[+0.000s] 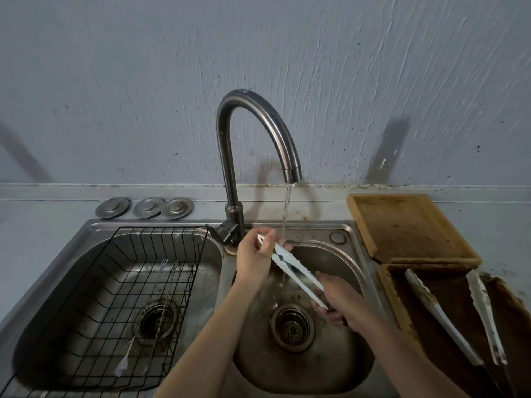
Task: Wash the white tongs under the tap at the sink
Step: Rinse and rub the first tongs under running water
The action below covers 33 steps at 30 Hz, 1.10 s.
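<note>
White tongs slant across the right sink basin, under the running stream from the curved steel tap. My left hand grips their upper end near the tap base, fingers wrapped around it where the water lands. My right hand holds the lower end above the drain. The tongs' arms are pressed close together.
A black wire rack with thin forks lies in the left basin. Three metal sink plugs sit behind it. On the right counter, a wooden board and a wooden tray holding two dirty white tongs.
</note>
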{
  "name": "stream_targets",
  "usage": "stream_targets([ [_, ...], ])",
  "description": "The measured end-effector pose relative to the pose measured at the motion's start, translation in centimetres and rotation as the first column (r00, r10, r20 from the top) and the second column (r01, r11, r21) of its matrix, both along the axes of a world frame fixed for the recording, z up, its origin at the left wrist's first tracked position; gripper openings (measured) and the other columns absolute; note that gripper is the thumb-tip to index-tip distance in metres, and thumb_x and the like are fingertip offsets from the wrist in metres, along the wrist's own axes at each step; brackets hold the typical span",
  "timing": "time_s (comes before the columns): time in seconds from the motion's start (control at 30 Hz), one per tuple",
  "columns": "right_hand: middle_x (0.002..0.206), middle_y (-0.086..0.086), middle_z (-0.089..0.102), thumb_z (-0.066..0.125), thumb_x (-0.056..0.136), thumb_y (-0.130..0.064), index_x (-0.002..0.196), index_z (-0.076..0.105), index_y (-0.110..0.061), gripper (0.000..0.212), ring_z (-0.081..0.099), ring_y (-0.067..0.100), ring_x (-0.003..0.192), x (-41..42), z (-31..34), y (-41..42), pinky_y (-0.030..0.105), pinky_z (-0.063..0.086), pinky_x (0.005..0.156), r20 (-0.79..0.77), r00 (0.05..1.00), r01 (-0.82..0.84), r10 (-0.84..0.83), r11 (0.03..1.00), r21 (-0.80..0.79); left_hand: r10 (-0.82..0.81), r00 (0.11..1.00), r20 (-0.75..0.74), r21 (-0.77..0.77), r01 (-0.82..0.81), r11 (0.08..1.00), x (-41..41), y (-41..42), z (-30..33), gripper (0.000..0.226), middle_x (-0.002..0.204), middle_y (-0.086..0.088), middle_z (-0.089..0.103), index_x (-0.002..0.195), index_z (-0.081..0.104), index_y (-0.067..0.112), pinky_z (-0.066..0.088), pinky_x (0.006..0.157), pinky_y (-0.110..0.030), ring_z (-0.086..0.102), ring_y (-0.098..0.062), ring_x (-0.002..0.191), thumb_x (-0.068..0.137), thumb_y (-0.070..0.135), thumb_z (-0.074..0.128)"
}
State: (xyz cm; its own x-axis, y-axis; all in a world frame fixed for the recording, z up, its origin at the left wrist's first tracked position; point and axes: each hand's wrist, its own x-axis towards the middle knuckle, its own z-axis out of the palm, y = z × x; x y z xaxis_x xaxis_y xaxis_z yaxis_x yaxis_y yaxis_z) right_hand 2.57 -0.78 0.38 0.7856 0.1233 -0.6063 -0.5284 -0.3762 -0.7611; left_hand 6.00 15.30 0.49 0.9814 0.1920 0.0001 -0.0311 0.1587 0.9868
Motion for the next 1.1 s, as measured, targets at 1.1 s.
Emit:
stream_targets([
  [1.1,0.073,0.002,0.070,0.033,0.093,-0.039,0.081,0.071,-0.012,0.048,0.059,0.019,0.073,4.3,8.1,2.1,0.033,0.046,0.071,0.514,-0.030,0.269,0.857,0.502,-0.822,-0.040,0.729,-0.683,-0.608,-0.537,0.584,-0.4,0.2,-4.2,0.039,0.080,-0.026,0.051,0.129,0.040,-0.012,0.048,0.028,-0.031,0.054,-0.031,0.067,0.098,0.013,0.038],
])
